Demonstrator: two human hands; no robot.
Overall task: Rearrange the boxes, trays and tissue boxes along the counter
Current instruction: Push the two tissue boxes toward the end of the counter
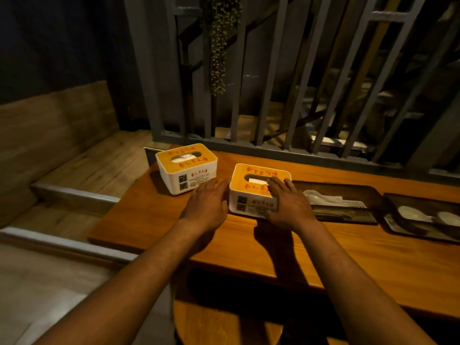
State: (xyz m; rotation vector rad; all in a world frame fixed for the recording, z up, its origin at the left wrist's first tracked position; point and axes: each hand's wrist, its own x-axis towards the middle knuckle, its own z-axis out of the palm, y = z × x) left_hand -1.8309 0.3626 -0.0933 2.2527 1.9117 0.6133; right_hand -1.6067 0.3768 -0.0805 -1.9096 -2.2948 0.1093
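Note:
Two white tissue boxes with orange lids and red lettering stand on the wooden counter (273,247). The far tissue box (186,168) sits near the counter's left end. The near tissue box (256,188) stands between my hands. My left hand (207,206) lies flat against its left side, fingers spread. My right hand (290,204) rests on its right side and lid edge, fingers apart. Right of it lie a dark tray (348,192) with white spoons and a second dark tray (423,220) with white spoons at the right edge.
A grey metal railing (261,135) with slanted bars runs along the counter's far edge, a hanging plant (219,46) behind it. Wooden steps (87,175) drop away to the left. A round wooden stool (224,324) stands below the counter's front edge.

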